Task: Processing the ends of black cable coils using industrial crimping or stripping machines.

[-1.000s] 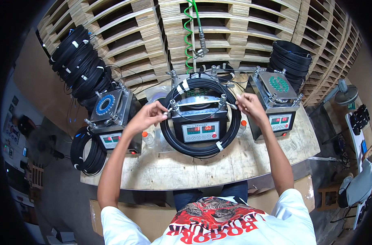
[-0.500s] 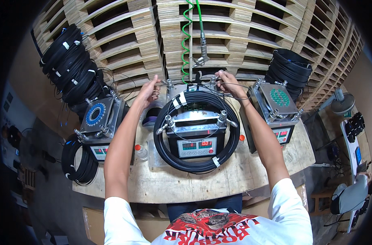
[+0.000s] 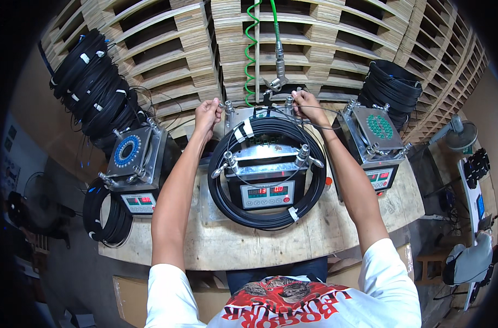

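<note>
A black polishing-type machine [image 3: 264, 174] with a metal clamp plate and a red-digit display stands in front of me. A large coil of black cable [image 3: 219, 192], bound with white tape, lies around its front. Behind it, my left hand [image 3: 208, 116] is closed in a pinch at the handle of the back left clamp post [image 3: 229, 107]. My right hand [image 3: 309, 106] pinches at the back right clamp post [image 3: 289, 103]; its fingers partly hide that handle. A thin black cable runs past my right wrist. Small cable ends at the plate's back edge are hard to make out.
Similar machines stand left [image 3: 134, 158] and right [image 3: 376, 136], with blue and green connector rings. Coil stacks [image 3: 90, 82] rise behind the left one and behind the right [image 3: 391, 90]. A green-hosed air gun [image 3: 280, 68] hangs before wooden pallets [image 3: 188, 54]. A person sits far right.
My left hand has shifted right, and its fingers have curled into a pinch at the clamp post. The right hand stays near its post. The middle machine's display digits have changed.
</note>
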Demonstrator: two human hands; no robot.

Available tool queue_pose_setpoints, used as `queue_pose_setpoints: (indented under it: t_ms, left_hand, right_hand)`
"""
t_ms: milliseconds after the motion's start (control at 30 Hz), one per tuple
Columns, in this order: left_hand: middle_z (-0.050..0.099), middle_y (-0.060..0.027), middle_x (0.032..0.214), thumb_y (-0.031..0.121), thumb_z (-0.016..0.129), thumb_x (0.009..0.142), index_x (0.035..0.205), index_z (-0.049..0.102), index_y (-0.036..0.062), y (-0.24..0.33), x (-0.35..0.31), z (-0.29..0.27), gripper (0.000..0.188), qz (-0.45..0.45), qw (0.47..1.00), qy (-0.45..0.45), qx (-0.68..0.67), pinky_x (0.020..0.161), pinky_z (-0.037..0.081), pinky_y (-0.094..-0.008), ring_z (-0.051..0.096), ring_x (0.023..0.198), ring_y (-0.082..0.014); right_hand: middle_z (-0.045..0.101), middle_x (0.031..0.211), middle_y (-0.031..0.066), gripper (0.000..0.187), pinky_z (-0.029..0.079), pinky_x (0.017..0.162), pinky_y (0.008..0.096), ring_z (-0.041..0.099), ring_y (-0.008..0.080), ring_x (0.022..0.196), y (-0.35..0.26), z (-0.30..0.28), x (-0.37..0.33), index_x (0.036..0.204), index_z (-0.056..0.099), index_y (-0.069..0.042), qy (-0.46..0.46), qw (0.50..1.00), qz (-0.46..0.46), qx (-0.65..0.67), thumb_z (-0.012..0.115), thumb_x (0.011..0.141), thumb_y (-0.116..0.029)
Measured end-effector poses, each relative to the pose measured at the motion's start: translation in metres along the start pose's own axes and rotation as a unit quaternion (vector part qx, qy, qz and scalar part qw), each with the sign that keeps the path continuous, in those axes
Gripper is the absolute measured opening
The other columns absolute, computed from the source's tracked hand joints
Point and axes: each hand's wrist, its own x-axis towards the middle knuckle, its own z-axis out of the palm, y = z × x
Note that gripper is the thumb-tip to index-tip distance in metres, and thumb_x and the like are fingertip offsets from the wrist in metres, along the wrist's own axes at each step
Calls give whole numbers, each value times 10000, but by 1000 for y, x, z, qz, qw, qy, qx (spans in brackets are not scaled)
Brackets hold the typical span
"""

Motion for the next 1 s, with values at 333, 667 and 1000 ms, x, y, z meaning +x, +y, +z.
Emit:
queue_pose_setpoints:
  t_ms: [333, 667, 1000]
  left_hand:
    - [636, -143, 1038, 159, 595, 980, 1427, 417, 44, 48, -73, 55, 494, -30, 975, -51, 215, 695, 542, -315, 641, 833, -184]
    - [639, -93, 1070, 413, 489, 1035, 1354, 544, 6, 20, -65, 18, 521, 25, 950, 56, 306, 855, 466, -336, 579, 964, -163]
    - [661, -168, 1115, 495, 437, 1033, 1387, 514, -36, 33, -71, 61, 644, 102, 935, 122, 316, 885, 470, -355, 616, 902, -232]
  right_hand:
    - [675, 896, 89, 428, 501, 657, 298, 624, 137, 723, 28, -50, -19, 1369, 568, -78, 133, 870, -325, -347, 456, 1045, -333]
    - [695, 1113, 110, 409, 439, 970, 296, 617, 201, 1049, -48, 58, -99, 1197, 693, -79, 15, 981, 19, -195, 422, 1034, -338]
    - [672, 1219, 161, 436, 441, 1039, 402, 605, 344, 1171, -23, 35, -73, 1107, 711, -89, 126, 928, -153, -314, 365, 976, -318]
